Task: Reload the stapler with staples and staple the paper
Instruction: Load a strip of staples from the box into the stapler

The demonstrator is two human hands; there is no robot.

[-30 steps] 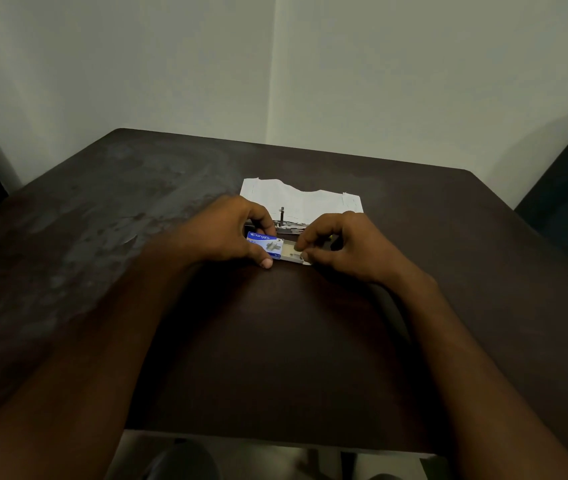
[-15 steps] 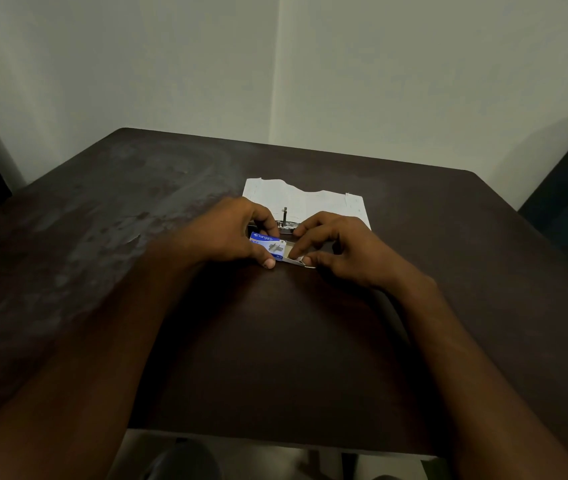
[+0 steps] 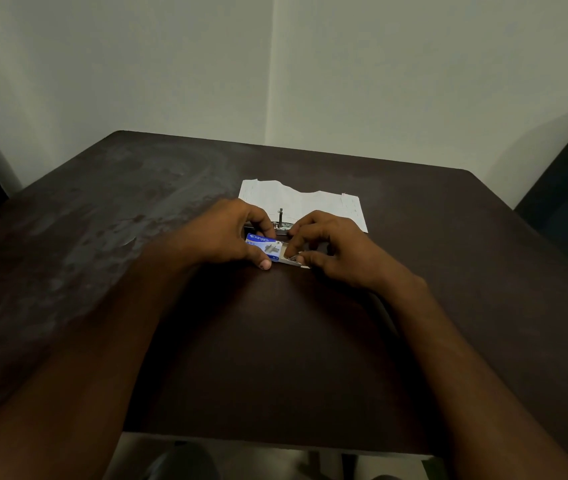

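Note:
A small blue staple box (image 3: 264, 244) lies on the dark table (image 3: 275, 341), its inner tray slid partly out to the right. My left hand (image 3: 225, 235) grips the blue sleeve between thumb and fingers. My right hand (image 3: 331, 249) pinches at the pulled-out tray (image 3: 293, 260) with curled fingers and thumb. Just behind the hands sits a metal stapler (image 3: 280, 223), mostly hidden, with a thin rod sticking up. A white sheet of paper (image 3: 310, 202) with a torn far edge lies behind the stapler.
The table stands in a corner between two pale walls. A dark chair back (image 3: 566, 199) rises at the right edge. The table's left half shows a worn grey patch (image 3: 102, 216).
My right hand's fingers have shifted on the tray end of the box, and the tray shows a little further out. My left hand keeps its grip on the sleeve.

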